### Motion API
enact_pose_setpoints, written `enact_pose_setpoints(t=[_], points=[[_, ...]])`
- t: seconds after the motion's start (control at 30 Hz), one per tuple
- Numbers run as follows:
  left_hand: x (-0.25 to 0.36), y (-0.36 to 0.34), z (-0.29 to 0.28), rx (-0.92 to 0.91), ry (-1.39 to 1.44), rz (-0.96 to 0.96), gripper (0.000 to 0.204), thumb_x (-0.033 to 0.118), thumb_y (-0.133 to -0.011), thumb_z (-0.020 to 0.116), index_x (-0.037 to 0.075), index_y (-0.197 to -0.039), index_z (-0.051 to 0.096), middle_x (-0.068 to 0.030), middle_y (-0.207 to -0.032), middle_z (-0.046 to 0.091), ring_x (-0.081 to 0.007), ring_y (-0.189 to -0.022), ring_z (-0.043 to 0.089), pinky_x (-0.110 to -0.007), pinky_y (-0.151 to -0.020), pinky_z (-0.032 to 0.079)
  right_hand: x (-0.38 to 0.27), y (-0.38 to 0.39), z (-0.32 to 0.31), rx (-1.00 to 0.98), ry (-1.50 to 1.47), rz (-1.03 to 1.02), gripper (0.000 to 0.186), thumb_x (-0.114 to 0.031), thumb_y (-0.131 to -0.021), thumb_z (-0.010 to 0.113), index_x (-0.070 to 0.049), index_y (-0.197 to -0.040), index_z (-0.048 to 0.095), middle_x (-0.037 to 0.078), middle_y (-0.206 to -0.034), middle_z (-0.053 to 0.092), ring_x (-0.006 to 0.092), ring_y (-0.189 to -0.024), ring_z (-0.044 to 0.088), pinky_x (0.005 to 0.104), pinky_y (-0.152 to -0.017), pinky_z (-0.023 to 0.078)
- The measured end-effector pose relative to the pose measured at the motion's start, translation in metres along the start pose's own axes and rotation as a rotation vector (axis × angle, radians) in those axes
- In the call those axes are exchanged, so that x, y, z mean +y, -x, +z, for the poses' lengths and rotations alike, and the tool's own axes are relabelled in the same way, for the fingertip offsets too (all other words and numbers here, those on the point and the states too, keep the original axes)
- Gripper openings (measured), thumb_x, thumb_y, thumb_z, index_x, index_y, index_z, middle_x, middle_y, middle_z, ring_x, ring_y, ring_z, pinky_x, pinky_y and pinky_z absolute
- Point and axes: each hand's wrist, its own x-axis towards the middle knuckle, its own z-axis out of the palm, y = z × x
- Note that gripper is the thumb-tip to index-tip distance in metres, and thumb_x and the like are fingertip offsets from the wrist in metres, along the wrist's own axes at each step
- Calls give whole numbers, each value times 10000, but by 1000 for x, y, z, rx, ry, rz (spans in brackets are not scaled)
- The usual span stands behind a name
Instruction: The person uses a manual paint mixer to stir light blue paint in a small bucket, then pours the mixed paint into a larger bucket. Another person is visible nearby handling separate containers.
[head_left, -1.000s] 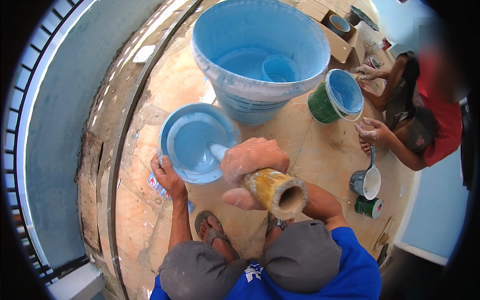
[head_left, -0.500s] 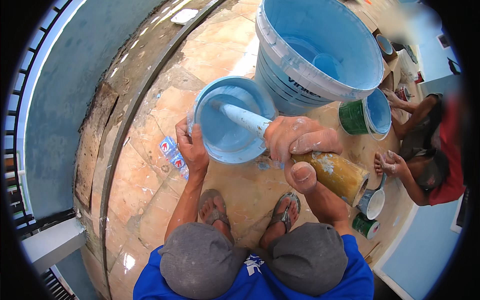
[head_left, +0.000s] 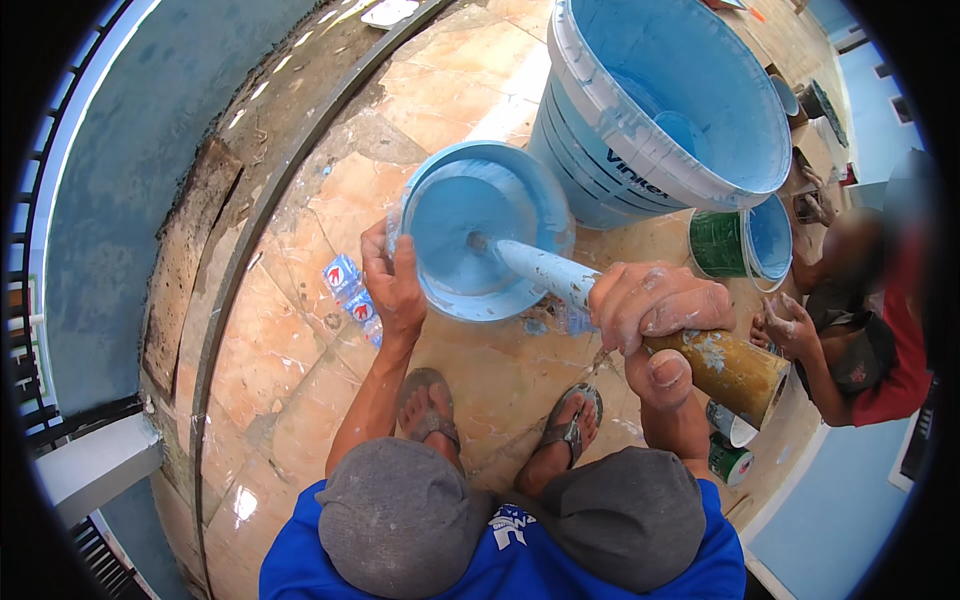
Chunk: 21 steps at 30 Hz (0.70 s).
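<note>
My left hand [head_left: 395,275] grips the left rim of a round blue bucket [head_left: 430,285] holding pale blue paint. My right hand [head_left: 655,315] is closed around a long rod [head_left: 545,275], coated blue along the forward part, with a yellow, paint-marked hollow end [head_left: 725,375] behind the fist. The rod's far tip dips into the paint. A large blue-smeared white bucket [head_left: 560,150] stands just beyond, with a smaller container inside. Crumpled plastic packs [head_left: 350,300] lie left of the bucket I hold.
A co-worker in red [head_left: 890,370] crouches at right near a green pail [head_left: 715,245], a white dipper [head_left: 730,425] and a green can [head_left: 730,460]. A metal strip [head_left: 215,350] runs along the floor before the left wall [head_left: 95,300]. My sandalled feet are below.
My view has swung, so both hands and the buckets sit farther right than a second ago. The rod has turned from pointing back at me to slanting down toward my right, its tip still in the bucket.
</note>
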Motion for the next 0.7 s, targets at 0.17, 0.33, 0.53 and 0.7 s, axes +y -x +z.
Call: enact_pose_setpoints(t=[0.17, 0.33, 0.53, 0.7], points=[[-3, 2, 8, -20, 50, 17, 372, 147, -1038, 626, -66, -1330, 536, -135, -1271, 636, -165, -1124, 603, -320, -1001, 478, 2, -5, -11, 15, -18, -78, 315, -262, -949, 759, -35, -968, 542, 54, -681, 594, 192, -560, 599, 373, -581, 531], [3, -1, 8, -9, 198, -44, 366, 97, -1000, 648, -72, -1309, 550, -164, -1358, 597, -169, -1159, 601, -330, -1024, 474, -4, -3, -18, -17, 112, -46, 396, -445, -1031, 650, -91, -1004, 476, 18, -658, 549, 150, -511, 540, 339, -538, 496], [13, -5, 5, -36, 118, 88, 193, 84, -985, 642, -42, -1117, 579, -205, -1400, 579, -206, -1220, 590, -364, -1056, 460, -9, 7, -20, 38, 44, -10, 396, -456, -1026, 650, -98, -1017, 481, 21, -652, 550, 154, -504, 545, 353, -540, 508], [23, -16, 2, -36, 58, 203, 197, 97, -986, 641, -40, -1100, 558, -229, -1417, 569, -241, -1308, 568, -382, -1087, 447, -21, 2, -18, 102, 17, -12, 385, -444, -1024, 651, -94, -1021, 491, 17, -654, 555, 153, -494, 554, 351, -546, 513]])
